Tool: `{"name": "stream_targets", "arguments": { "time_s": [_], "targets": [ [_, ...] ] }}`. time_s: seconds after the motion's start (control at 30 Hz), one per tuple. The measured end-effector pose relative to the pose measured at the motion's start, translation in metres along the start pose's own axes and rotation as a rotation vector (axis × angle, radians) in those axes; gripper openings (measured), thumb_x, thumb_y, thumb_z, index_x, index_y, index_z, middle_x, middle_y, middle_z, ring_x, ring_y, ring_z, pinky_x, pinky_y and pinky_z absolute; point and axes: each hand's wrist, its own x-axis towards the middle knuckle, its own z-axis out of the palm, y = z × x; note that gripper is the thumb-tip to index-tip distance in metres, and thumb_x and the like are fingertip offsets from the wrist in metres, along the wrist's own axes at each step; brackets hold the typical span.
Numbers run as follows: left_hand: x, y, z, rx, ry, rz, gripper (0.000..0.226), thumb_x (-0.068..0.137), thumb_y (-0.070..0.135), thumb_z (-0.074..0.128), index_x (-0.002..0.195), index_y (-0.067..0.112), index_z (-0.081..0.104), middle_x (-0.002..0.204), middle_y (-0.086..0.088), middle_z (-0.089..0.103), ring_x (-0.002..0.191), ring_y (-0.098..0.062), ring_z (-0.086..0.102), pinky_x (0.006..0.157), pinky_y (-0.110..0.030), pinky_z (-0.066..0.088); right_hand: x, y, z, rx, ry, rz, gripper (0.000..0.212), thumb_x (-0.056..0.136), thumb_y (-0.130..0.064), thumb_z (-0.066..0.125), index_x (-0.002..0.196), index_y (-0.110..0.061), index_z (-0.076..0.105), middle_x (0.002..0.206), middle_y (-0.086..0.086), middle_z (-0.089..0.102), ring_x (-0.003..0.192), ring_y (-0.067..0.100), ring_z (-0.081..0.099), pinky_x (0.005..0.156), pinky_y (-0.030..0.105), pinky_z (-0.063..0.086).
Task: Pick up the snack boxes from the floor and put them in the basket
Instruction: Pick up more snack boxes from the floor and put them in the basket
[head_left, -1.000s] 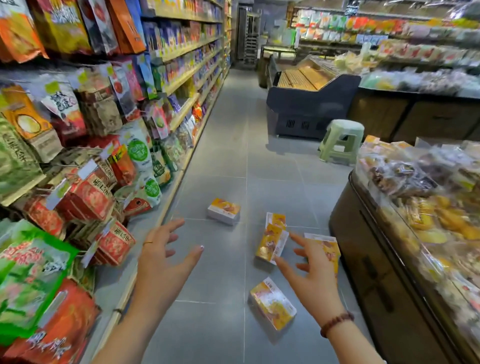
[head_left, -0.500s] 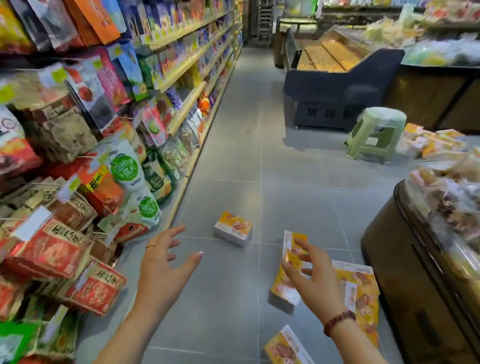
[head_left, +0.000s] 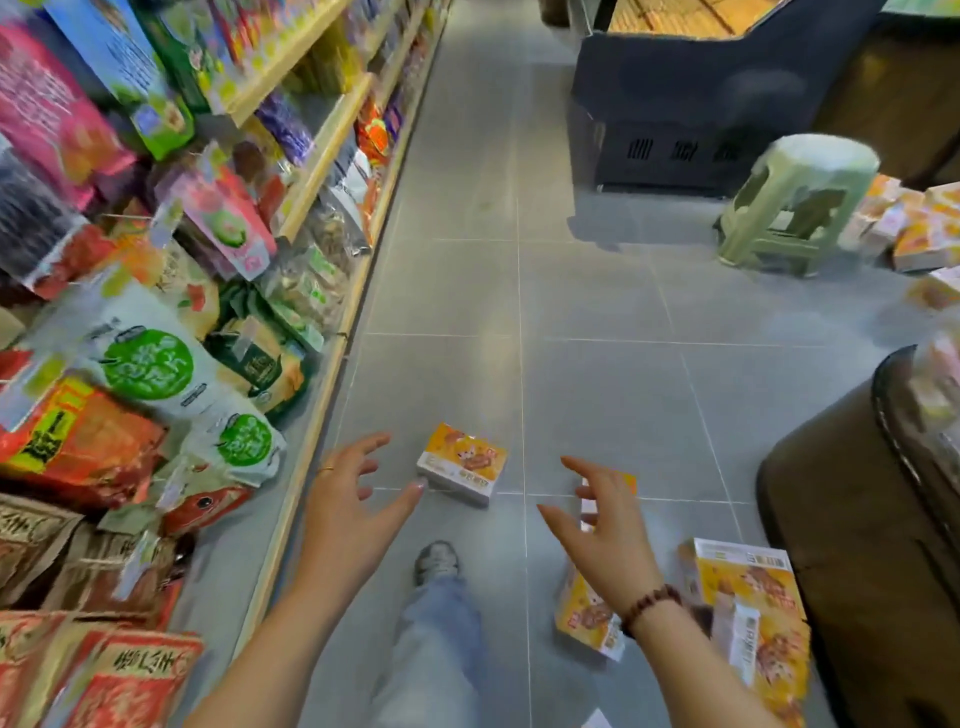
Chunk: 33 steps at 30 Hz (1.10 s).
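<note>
Head view. A grey tiled floor (head_left: 597, 395) runs between a stocked shelf (head_left: 332, 358) on the left and a dark brown display unit (head_left: 857, 545) on the right. Both hands reach forward and down over the floor. The left hand (head_left: 353, 512), with a ring on 1 finger, has its fingers apart and holds nothing. Its thumb tip lies just beside the near-left corner of the centre box (head_left: 462, 462), and contact cannot be told. This orange-and-white snack box lies flat on the floor, askew to the tile lines. The right hand (head_left: 610, 543), with a bead bracelet (head_left: 649, 605) at its wrist, also has its fingers apart and empty. It hangs in front of the upright box (head_left: 587, 621), which it partly hides. The right box (head_left: 753, 603) lies on the floor just beside the display unit. A shoe (head_left: 436, 564) and a jeans leg show between the 2 arms. Further off, a green stool (head_left: 795, 202) stands near more boxes (head_left: 919, 234) of like colours.
</note>
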Motion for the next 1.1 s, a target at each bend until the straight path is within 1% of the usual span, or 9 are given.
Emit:
{"name": "stream_targets", "arguments": {
  "time_s": [0.13, 0.23, 0.5, 0.6, 0.73, 0.8, 0.9, 0.97, 1.1],
  "targets": [
    [0.102, -0.031, 0.022, 0.033, -0.078, -0.057, 0.052, 0.070, 0.017, 0.079, 0.115, 0.030, 0.054, 0.112, 0.002, 0.049, 0.102, -0.012, 0.055, 0.085, -0.034, 0.049, 0.092, 0.012, 0.035, -0.094, -0.026, 0.076, 0.051, 0.080, -0.028, 0.071, 0.125, -0.032, 0.048, 0.117, -0.008, 0.045, 0.098, 0.004, 0.050, 0.086, 0.026, 0.046],
    [0.176, -0.060, 0.043, 0.093, -0.145, -0.097, 0.053, 0.070, 0.015, 0.079, 0.115, 0.030, 0.054, 0.112, 0.002, 0.047, 0.102, -0.014, 0.055, 0.086, -0.034, 0.048, 0.154, 0.029, 0.063, -0.096, -0.068, 0.172, 0.050, 0.080, -0.030, 0.070, 0.125, -0.034, 0.047, 0.116, -0.012, 0.044, 0.105, 0.008, 0.052, 0.090, 0.034, 0.048],
    [0.309, -0.218, 0.166, 0.197, -0.234, -0.181, 0.053, 0.072, 0.020, 0.078, 0.119, 0.028, 0.054, 0.116, 0.004, 0.046, 0.100, -0.009, 0.051, 0.085, -0.025, 0.043, 0.288, 0.157, 0.153, -0.162, -0.196, 0.302, 0.054, 0.082, -0.025, 0.069, 0.131, -0.025, 0.047, 0.125, -0.001, 0.047, 0.115, 0.017, 0.050, 0.097, 0.037, 0.044],
    [0.331, -0.311, 0.231, 0.210, -0.302, -0.214, 0.058, 0.070, 0.019, 0.079, 0.121, 0.026, 0.053, 0.117, 0.004, 0.044, 0.104, -0.012, 0.051, 0.088, -0.029, 0.045, 0.327, 0.234, 0.208, -0.129, -0.215, 0.400, 0.058, 0.082, -0.024, 0.068, 0.134, -0.025, 0.043, 0.131, 0.002, 0.042, 0.121, 0.020, 0.046, 0.102, 0.039, 0.041],
    [0.351, -0.431, 0.302, 0.340, -0.434, -0.187, 0.066, 0.067, 0.025, 0.081, 0.127, 0.021, 0.051, 0.123, -0.003, 0.044, 0.117, -0.018, 0.044, 0.098, -0.024, 0.035, 0.375, 0.336, 0.284, -0.159, -0.233, 0.418, 0.070, 0.080, -0.026, 0.071, 0.140, -0.024, 0.035, 0.138, 0.008, 0.034, 0.129, 0.021, 0.036, 0.105, 0.022, 0.027],
    [0.357, -0.477, 0.328, 0.404, -0.484, -0.156, 0.073, 0.063, 0.033, 0.079, 0.128, 0.018, 0.051, 0.128, -0.012, 0.044, 0.121, -0.021, 0.041, 0.098, -0.016, 0.027, 0.390, 0.383, 0.315, -0.194, -0.260, 0.454, 0.078, 0.077, -0.030, 0.073, 0.143, -0.026, 0.030, 0.146, 0.012, 0.024, 0.136, 0.024, 0.028, 0.110, 0.028, 0.025],
    [0.361, -0.534, 0.353, 0.468, -0.528, -0.182, 0.083, 0.059, 0.035, 0.084, 0.133, 0.023, 0.048, 0.135, -0.016, 0.037, 0.129, -0.025, 0.035, 0.105, -0.021, 0.025, 0.399, 0.439, 0.360, -0.200, -0.294, 0.530, 0.094, 0.071, -0.043, 0.075, 0.146, -0.035, 0.018, 0.154, 0.011, 0.007, 0.140, 0.029, 0.021, 0.111, 0.033, 0.026],
    [0.361, -0.563, 0.362, 0.488, -0.538, -0.193, 0.093, 0.053, 0.044, 0.084, 0.136, 0.030, 0.044, 0.140, -0.015, 0.030, 0.133, -0.024, 0.031, 0.107, -0.022, 0.023, 0.398, 0.463, 0.381, -0.253, -0.344, 0.528, 0.103, 0.067, -0.052, 0.075, 0.146, -0.041, 0.009, 0.156, 0.011, 0.002, 0.140, 0.030, 0.021, 0.106, 0.026, 0.027],
    [0.358, -0.594, 0.368, 0.458, -0.538, -0.233, 0.102, 0.057, 0.039, 0.086, 0.141, 0.041, 0.029, 0.146, -0.010, 0.023, 0.131, -0.010, 0.028, 0.103, -0.016, 0.020, 0.391, 0.483, 0.403, -0.129, -0.326, 0.599, 0.119, 0.062, -0.042, 0.083, 0.142, -0.050, -0.004, 0.150, 0.016, 0.013, 0.129, 0.032, 0.041, 0.098, 0.037, 0.041]
  ]
}}
